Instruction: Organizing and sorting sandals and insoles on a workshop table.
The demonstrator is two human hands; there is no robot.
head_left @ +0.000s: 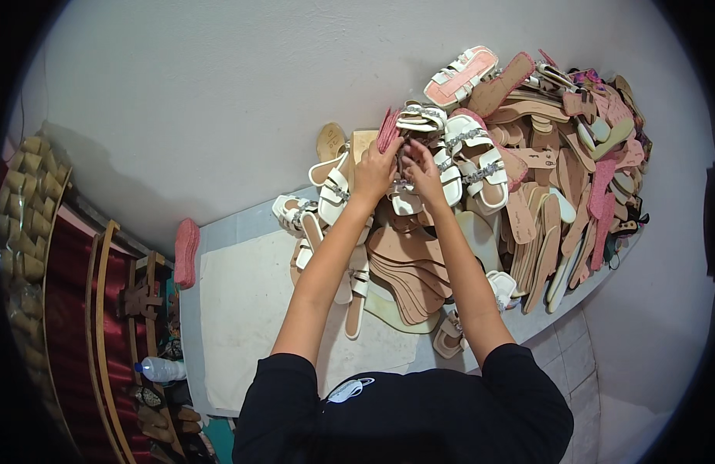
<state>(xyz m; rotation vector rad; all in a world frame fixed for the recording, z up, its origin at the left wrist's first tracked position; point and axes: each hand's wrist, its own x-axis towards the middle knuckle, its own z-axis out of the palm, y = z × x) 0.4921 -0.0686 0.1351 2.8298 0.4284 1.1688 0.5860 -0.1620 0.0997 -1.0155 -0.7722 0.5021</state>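
A white strappy sandal with a glittering band [406, 195] sits at the near edge of the heap against the wall, and both hands meet on it. The left hand [375, 172] and right hand [422, 172] each close their grip on its straps. Below lies a fanned stack of tan leather insoles [407, 271]. To the right, more white sandals [475, 158] top the pile on the grey table [241, 232].
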